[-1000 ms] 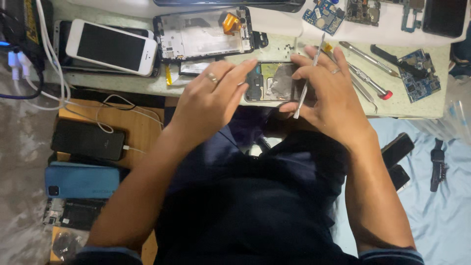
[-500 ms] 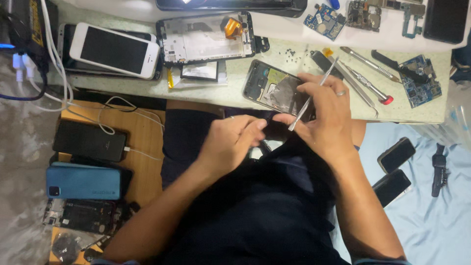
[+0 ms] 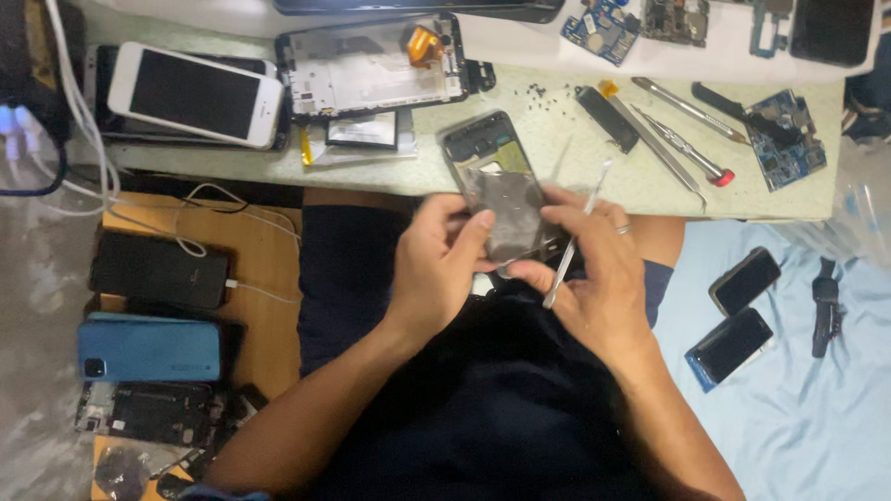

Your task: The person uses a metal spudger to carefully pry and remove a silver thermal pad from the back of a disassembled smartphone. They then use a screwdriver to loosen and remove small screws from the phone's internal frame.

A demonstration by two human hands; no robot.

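Note:
Both of my hands hold an opened dark phone frame (image 3: 498, 182) over the front edge of the pale green worktop (image 3: 557, 181). My left hand (image 3: 441, 260) pinches its lower left edge with thumb and fingers. My right hand (image 3: 599, 269) grips its lower right corner and also holds metal tweezers (image 3: 575, 234), which slant up to the right. A ring sits on one finger of my right hand.
On the worktop lie a white phone (image 3: 195, 93), a stripped phone chassis (image 3: 376, 70), circuit boards (image 3: 784, 139), screwdrivers (image 3: 682, 148) and small screws (image 3: 538, 91). A wooden board at left holds a black phone (image 3: 158, 271) and a blue phone (image 3: 148, 348). Two dark phones (image 3: 738, 315) lie on blue cloth at right.
My left hand went down to my lap and has come back up to the phone frame. The frame has been drawn towards me off the worktop.

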